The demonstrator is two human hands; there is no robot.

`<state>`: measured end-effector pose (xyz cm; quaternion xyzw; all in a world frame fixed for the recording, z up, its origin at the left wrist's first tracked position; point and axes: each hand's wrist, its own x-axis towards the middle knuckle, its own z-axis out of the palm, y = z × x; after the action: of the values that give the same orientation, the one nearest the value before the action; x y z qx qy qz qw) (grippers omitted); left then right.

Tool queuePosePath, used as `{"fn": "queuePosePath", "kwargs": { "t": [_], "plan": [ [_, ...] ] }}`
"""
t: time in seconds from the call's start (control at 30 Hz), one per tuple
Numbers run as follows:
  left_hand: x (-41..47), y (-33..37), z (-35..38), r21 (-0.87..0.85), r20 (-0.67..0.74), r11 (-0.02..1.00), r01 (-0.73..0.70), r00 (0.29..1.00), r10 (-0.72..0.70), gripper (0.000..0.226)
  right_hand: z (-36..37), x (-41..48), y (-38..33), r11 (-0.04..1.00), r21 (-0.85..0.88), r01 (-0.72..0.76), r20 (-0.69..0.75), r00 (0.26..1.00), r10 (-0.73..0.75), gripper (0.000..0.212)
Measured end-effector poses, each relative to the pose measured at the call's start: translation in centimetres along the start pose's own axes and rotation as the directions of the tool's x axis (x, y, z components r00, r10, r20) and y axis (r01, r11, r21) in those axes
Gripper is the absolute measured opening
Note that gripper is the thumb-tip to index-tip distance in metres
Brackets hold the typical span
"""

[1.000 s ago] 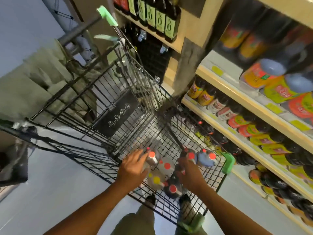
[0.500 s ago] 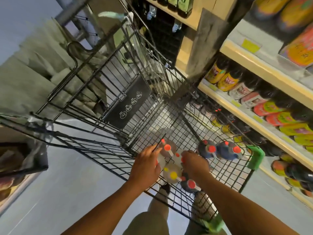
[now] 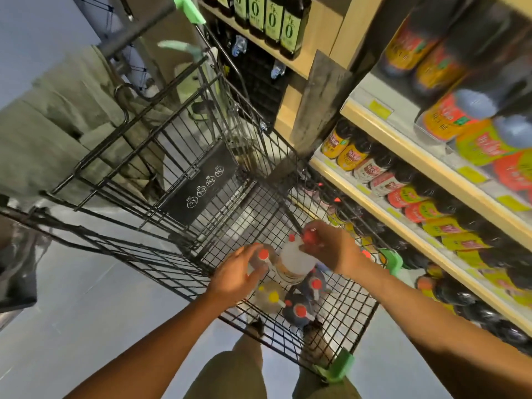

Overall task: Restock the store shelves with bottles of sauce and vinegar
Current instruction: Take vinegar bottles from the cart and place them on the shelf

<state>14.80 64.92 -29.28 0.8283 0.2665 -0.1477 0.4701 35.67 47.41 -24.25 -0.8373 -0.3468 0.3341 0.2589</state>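
Note:
Both hands are down in a black wire shopping cart (image 3: pixel 201 133). My right hand (image 3: pixel 331 249) grips the red-capped top of a clear white vinegar bottle (image 3: pixel 296 260), which stands higher than the other bottles. My left hand (image 3: pixel 239 272) is wrapped around a pale bottle with a red cap (image 3: pixel 262 256) beside it. Below them in the cart stand a yellow-capped bottle (image 3: pixel 270 298) and two dark red-capped sauce bottles (image 3: pixel 298 311). The store shelves (image 3: pixel 403 228) on the right hold rows of dark sauce bottles with yellow, red and green labels.
The cart's green corner bumpers (image 3: pixel 391 259) sit close to the shelf edge. Dark bottles with green labels (image 3: pixel 270 18) stand on an upper wooden shelf at the back. Grey floor (image 3: pixel 72 312) lies to the left, with a bag or bin (image 3: pixel 17 269) at the left edge.
My right hand has moved up and right onto the clear bottle's cap and lifted it above the others. My left hand has closed around the pale red-capped bottle.

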Motion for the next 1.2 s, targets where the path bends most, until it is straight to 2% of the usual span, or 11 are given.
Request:
{"fn": "queuePosePath", "kwargs": {
  "t": [0.07,0.13,0.2,0.27,0.43,0.63,0.73,0.93,1.03,1.1,1.2],
  "plan": [
    [0.7,1.7,-0.8,-0.083,0.040,0.996,-0.032,0.999,0.036,0.082,-3.0,0.2,-1.7,0.997,0.079,0.014,0.017,1.000,-0.015,0.029],
    [1.6,3.1,-1.5,-0.274,0.140,0.962,0.018,0.990,0.021,0.105,-5.2,1.1,-3.1,0.994,0.108,-0.012,0.072,0.997,0.004,0.032],
    [2.2,4.2,-2.3,-0.472,0.238,0.879,0.072,0.970,0.048,0.111,-7.3,1.5,-4.6,0.995,0.078,0.064,0.061,0.996,-0.069,0.033],
    [2.9,4.8,-2.8,-0.557,0.257,0.829,0.050,0.959,0.115,0.108,-8.9,1.6,-6.3,0.976,0.191,0.104,0.089,0.988,-0.122,0.039],
    [2.8,6.1,-3.8,-0.570,0.230,0.821,-0.038,0.951,0.204,0.068,-10.1,2.4,-9.7,0.927,0.347,0.144,0.136,0.970,-0.201,0.041],
    [2.1,3.9,-4.4,-0.583,0.058,0.812,-0.020,0.996,0.066,0.074,-7.0,4.0,-10.6,0.902,0.413,0.123,0.115,0.976,-0.186,0.032],
    [1.3,1.8,-5.1,-0.621,-0.011,0.781,0.068,0.995,-0.095,0.082,-4.2,4.9,-8.4,0.964,0.262,0.041,0.130,0.988,-0.077,0.045],
    [-0.1,-1.0,-7.2,-0.583,-0.170,0.810,0.070,0.964,-0.205,0.069,5.1,4.2,-1.1,0.966,-0.114,-0.231,0.248,0.935,0.253,0.020],
    [-0.1,-2.3,-7.6,-0.597,-0.199,0.797,0.094,0.945,-0.261,0.074,9.3,3.9,0.7,0.955,-0.216,-0.202,0.299,0.918,0.261,0.015],
    [-0.2,-3.0,-7.7,-0.605,-0.201,0.790,0.096,0.942,-0.269,0.072,11.8,4.3,0.9,0.946,-0.292,-0.141,0.318,0.919,0.235,0.026],
    [-0.2,-3.8,-7.7,-0.632,-0.195,0.770,0.083,0.945,-0.262,0.079,14.5,4.7,1.3,0.953,-0.225,-0.205,0.189,0.950,0.249,0.026]
  ]
}}
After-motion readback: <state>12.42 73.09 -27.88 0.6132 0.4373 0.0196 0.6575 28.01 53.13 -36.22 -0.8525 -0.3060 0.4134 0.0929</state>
